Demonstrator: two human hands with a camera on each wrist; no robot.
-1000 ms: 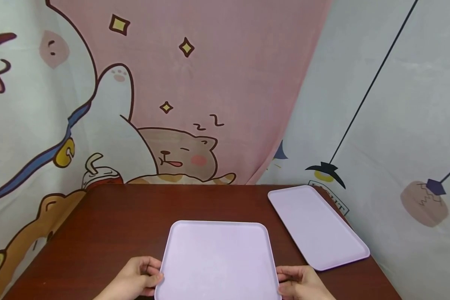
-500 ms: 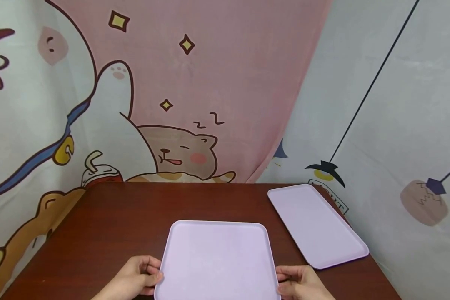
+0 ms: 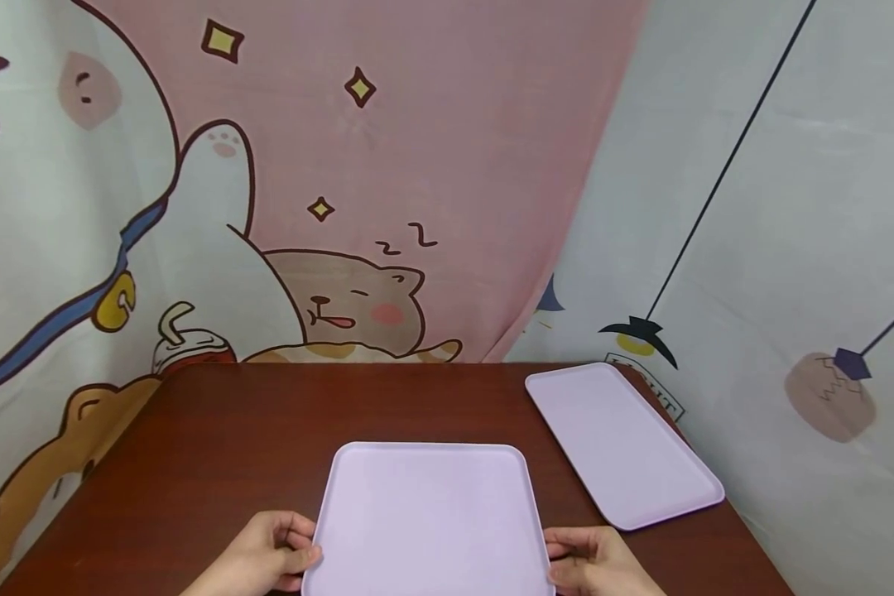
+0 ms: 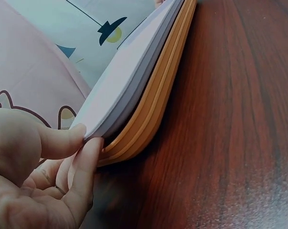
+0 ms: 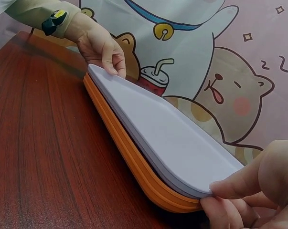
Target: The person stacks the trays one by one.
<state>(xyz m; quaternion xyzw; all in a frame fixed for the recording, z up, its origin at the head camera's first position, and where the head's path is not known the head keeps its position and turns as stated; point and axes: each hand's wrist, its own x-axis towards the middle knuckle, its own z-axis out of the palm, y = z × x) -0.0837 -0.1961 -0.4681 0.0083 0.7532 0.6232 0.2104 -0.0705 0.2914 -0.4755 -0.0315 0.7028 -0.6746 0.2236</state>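
Note:
A stack of trays lies on the brown table (image 3: 216, 430) near its front edge. The top lilac tray (image 3: 428, 513) covers another lilac one and several orange trays (image 5: 129, 155). My left hand (image 3: 298, 555) pinches the left edge of the top lilac tray (image 4: 129, 71), thumb (image 4: 58, 140) on top and fingers (image 4: 84, 167) under the rim, above the orange trays (image 4: 153, 105). At the right edge my right hand (image 3: 562, 559) pinches the same lilac tray (image 5: 163, 129); the right wrist view shows this hand (image 5: 215, 193) close up and the left hand (image 5: 103, 47) far off.
A second lilac tray (image 3: 618, 439) lies alone at the table's right edge, angled toward the back. Printed cartoon cloth hangs close behind and on both sides of the table. Bare wood shows to the left of and behind the stack.
The head view has drifted slightly to the right. Both hands keep the same pinch on the top tray's edges, and the stack has barely moved.

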